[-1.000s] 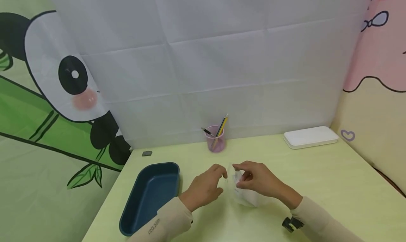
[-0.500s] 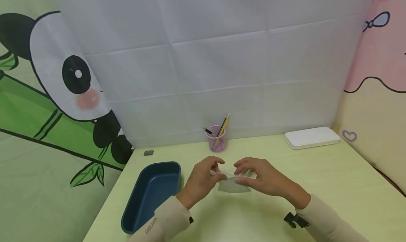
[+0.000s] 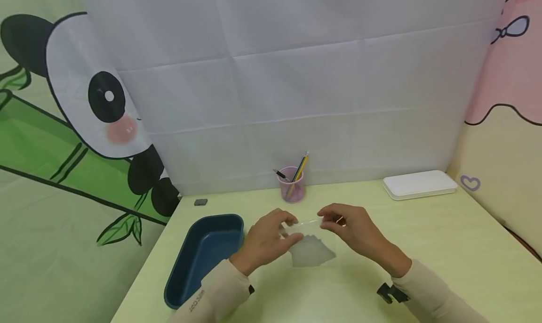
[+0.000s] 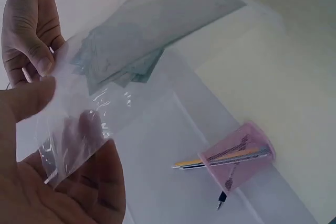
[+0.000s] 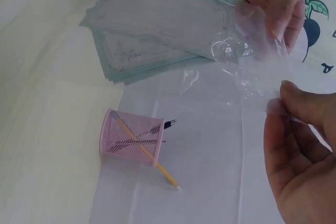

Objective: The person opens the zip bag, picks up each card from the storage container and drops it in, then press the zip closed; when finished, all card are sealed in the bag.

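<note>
- Now, taking the pink pen cup (image 3: 291, 190) at the back of the desk (image 3: 444, 247) as landmark, the blue tray (image 3: 203, 257) lies to its front-left and is the leftmost thing on the desk; it stands just beside the left forearm.
- Next comes the left hand (image 3: 267, 240), in front of the cup and a little to the left of it. Its thumb and fingers pinch the left end of the top edge of the clear plastic bag (image 3: 311, 247); in the left wrist view the thumb lies on the film and the fingers show through it from behind.
- Between both hands the bag hangs, directly in front of the cup and raised off the desk, as far as I can judge. Its mouth edge runs left to right from one hand to the other, and the body drops down toward the person. Inside sits a stack of thin grey cards (image 5: 157, 35).
- Further right, the right hand (image 3: 353, 231) pinches the other end of the same edge between thumb and fingertips, in front of the cup and to its right.
- Both hands are equally near to the bag, one at each end.
- Far to the right of the cup, by the wall, the white flat box (image 3: 419, 184) lies well apart from the hands.
</note>
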`<state>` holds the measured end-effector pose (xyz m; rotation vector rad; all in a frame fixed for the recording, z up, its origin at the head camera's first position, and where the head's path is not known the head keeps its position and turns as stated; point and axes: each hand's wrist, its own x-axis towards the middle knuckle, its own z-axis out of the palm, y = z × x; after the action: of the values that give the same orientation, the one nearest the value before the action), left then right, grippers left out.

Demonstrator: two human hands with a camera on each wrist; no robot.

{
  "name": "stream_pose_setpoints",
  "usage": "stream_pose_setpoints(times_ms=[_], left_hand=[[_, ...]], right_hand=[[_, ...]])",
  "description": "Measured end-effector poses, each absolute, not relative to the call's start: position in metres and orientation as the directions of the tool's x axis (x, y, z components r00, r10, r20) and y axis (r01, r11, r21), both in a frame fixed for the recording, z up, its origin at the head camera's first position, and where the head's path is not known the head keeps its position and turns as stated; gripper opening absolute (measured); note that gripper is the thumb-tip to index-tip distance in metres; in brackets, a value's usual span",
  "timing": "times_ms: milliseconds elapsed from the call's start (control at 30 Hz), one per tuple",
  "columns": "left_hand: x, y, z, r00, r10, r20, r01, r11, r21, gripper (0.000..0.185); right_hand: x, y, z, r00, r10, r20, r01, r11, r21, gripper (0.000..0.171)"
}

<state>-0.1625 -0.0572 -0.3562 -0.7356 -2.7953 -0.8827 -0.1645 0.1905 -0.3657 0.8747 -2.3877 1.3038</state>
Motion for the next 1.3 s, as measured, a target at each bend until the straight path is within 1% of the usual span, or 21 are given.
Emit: stream_pose_setpoints(times_ms=[100,200,300,400,633,800,933,1000,1067,1167,1233,1300], left_hand=[[-0.164,-0.049,-0.347,-0.872,0.437,0.221,0.489,0.786,0.377,0.032],[-0.163,-0.041,-0.34,-0.829,0.482,0.283,0.546,0.806,0.229,0.025],[-0.16,-0.035,-0.337,-0.782,0.515,0.352,0.588,0.796,0.143,0.017],[-0.158,-0.031,-0.338,-0.764,0.523,0.378,0.603,0.788,0.126,0.014],[-0.157,-0.03,-0.34,-0.742,0.523,0.419,0.612,0.783,0.107,0.012],[-0.156,-0.032,-0.345,-0.699,0.525,0.485,0.642,0.76,0.102,0.012],[-0.157,-0.038,-0.344,-0.656,0.509,0.557,0.663,0.741,0.104,0.013],[-0.157,-0.039,-0.342,-0.622,0.505,0.598,0.682,0.725,0.098,0.012],[-0.157,-0.039,-0.342,-0.587,0.511,0.628,0.703,0.707,0.081,0.011],[-0.157,-0.037,-0.342,-0.553,0.529,0.644,0.727,0.684,0.063,0.011],[-0.156,-0.037,-0.342,-0.557,0.536,0.634,0.729,0.682,0.064,0.011],[-0.155,-0.038,-0.343,-0.581,0.541,0.608,0.726,0.683,0.086,0.012]], right_hand=[[-0.165,0.186,-0.363,-0.775,-0.361,0.519,-0.631,0.402,-0.663,0.023],[-0.165,0.182,-0.362,-0.771,-0.37,0.518,-0.636,0.405,-0.656,0.023],[-0.164,0.18,-0.361,-0.762,-0.38,0.525,-0.647,0.406,-0.645,0.021],[-0.162,0.179,-0.362,-0.749,-0.386,0.539,-0.662,0.413,-0.625,0.022],[-0.16,0.174,-0.365,-0.691,-0.39,0.609,-0.721,0.435,-0.539,0.031],[-0.158,0.173,-0.366,-0.651,-0.388,0.653,-0.751,0.453,-0.48,0.027],[-0.16,0.176,-0.363,-0.603,-0.395,0.693,-0.773,0.502,-0.387,0.026],[-0.16,0.177,-0.363,-0.572,-0.418,0.705,-0.786,0.526,-0.325,0.023],[-0.161,0.176,-0.363,-0.528,-0.445,0.723,-0.806,0.531,-0.262,0.017],[-0.165,0.173,-0.365,-0.431,-0.461,0.776,-0.833,0.533,-0.146,0.008],[-0.167,0.17,-0.367,-0.363,-0.453,0.814,-0.839,0.539,-0.074,0.016],[-0.168,0.169,-0.369,-0.316,-0.44,0.84,-0.833,0.553,-0.023,0.029]])
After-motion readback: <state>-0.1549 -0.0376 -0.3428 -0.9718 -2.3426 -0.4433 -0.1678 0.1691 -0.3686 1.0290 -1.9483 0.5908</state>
